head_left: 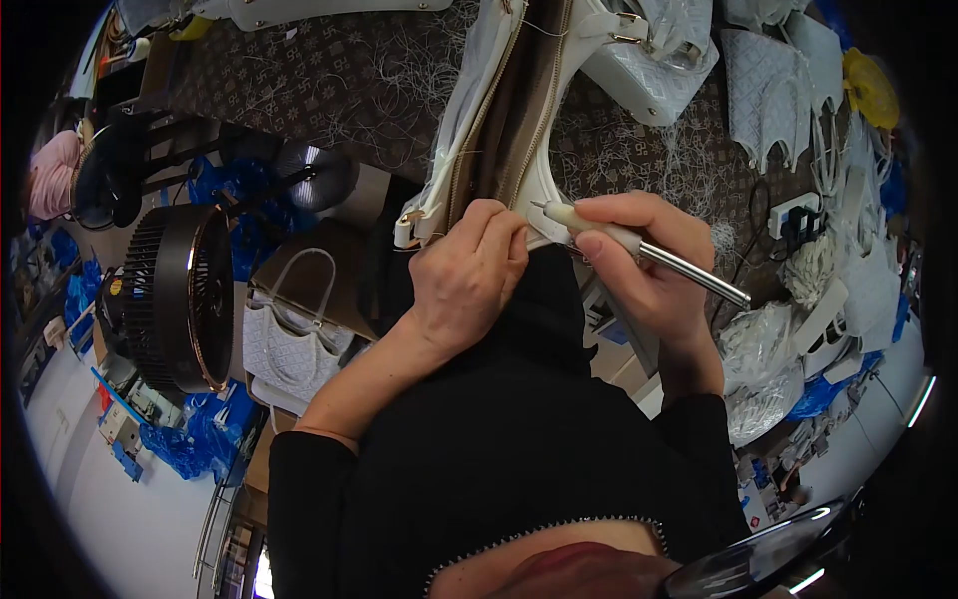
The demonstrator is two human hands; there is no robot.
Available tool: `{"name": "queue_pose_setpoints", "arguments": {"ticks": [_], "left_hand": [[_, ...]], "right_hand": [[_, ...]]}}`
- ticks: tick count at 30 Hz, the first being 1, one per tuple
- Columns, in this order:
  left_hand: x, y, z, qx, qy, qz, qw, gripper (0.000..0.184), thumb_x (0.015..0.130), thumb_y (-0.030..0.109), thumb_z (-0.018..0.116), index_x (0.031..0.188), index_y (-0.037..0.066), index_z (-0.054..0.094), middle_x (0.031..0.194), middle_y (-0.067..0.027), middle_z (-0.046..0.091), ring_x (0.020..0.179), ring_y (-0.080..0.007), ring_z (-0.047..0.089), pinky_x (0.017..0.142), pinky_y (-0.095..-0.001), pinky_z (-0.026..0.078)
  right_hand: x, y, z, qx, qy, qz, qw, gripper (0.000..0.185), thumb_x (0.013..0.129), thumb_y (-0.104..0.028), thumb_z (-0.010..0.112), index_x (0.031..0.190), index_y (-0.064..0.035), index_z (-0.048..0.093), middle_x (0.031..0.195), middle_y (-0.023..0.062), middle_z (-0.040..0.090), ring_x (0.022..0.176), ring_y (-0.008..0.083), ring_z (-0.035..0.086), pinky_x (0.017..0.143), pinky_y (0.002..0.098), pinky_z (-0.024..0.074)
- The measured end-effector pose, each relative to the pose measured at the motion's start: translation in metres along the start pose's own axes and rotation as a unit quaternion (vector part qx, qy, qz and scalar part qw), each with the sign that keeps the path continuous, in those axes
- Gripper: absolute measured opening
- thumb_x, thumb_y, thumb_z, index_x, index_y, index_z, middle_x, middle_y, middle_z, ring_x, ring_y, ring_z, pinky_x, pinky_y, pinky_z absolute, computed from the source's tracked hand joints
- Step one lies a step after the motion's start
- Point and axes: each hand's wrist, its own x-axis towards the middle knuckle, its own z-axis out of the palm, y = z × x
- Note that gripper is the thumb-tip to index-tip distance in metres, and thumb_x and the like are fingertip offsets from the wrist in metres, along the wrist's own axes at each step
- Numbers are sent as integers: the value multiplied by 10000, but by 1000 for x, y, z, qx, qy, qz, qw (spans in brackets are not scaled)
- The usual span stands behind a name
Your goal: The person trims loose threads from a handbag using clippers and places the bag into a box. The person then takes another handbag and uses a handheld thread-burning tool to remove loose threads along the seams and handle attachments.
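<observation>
A white bag [514, 110], with its zipper apart and brown lining visible, reaches from the patterned counter [299, 90] to the front of the person. The left hand [467, 265] has its grip together, clamped on the near end of this bag. The right hand [654, 215] has its grip clamped on a slim tool [669, 261]; the tip points at the bag's edge, but I cannot tell whether it touches.

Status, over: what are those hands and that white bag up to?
Left hand closed on white bag. Right hand holding pen-like tool. Bag open along its top. Loose threads beside it.
</observation>
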Motion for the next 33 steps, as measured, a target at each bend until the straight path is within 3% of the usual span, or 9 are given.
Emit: {"name": "queue_pose_setpoints", "arguments": {"ticks": [1, 4, 8, 11, 20, 33], "left_hand": [[0, 0, 0, -1, 1, 0, 1000, 108, 780, 56, 649, 864, 79, 585, 830, -19, 564, 584, -166, 582, 519, -252, 457], [0, 1, -1, 1, -4, -4, 1000, 104, 787, 59, 646, 869, 71, 583, 834, -26, 564, 588, -170, 584, 520, -256, 463], [-2, 1, 0, -26, -11, -17, 999, 92, 815, 58, 643, 891, 53, 592, 863, -54, 591, 616, -207, 602, 515, -287, 468], [-2, 1, 1, -34, -8, -17, 999, 91, 816, 59, 646, 888, 49, 592, 858, -58, 589, 613, -204, 602, 512, -285, 470], [-1, 0, 3, -41, 6, -7, 999, 103, 772, 32, 656, 832, 54, 574, 797, -45, 551, 604, -185, 580, 529, -268, 475], [-1, -2, 3, -41, 2, -2, 999, 157, 731, 11, 665, 844, 56, 566, 786, -43, 535, 605, -182, 572, 520, -272, 466]], "right_hand": [[2, -2, 2, 0, 17, 12, 1000, 154, 805, -77, 700, 939, -13, 659, 738, 56, 649, 584, 84, 582, 513, 206, 438], [14, -4, 7, 52, 8, 66, 996, 103, 828, -98, 682, 865, -11, 641, 641, 30, 609, 528, 64, 545, 463, 200, 399], [23, 1, 8, 17, -12, 114, 993, 133, 852, -122, 657, 791, -17, 604, 565, 29, 562, 482, 73, 524, 437, 219, 384], [26, 4, 13, -50, -19, 85, 995, 159, 907, -132, 594, 801, -15, 576, 579, -18, 558, 504, 17, 489, 442, 180, 360], [27, 7, 15, -128, -44, 38, 990, 142, 877, -113, 610, 779, -17, 573, 551, 11, 502, 470, 50, 446, 424, 226, 340], [30, 10, 17, -160, -88, -3, 983, 150, 866, -143, 623, 789, -21, 581, 544, 52, 522, 449, 120, 498, 426, 263, 381]]}}
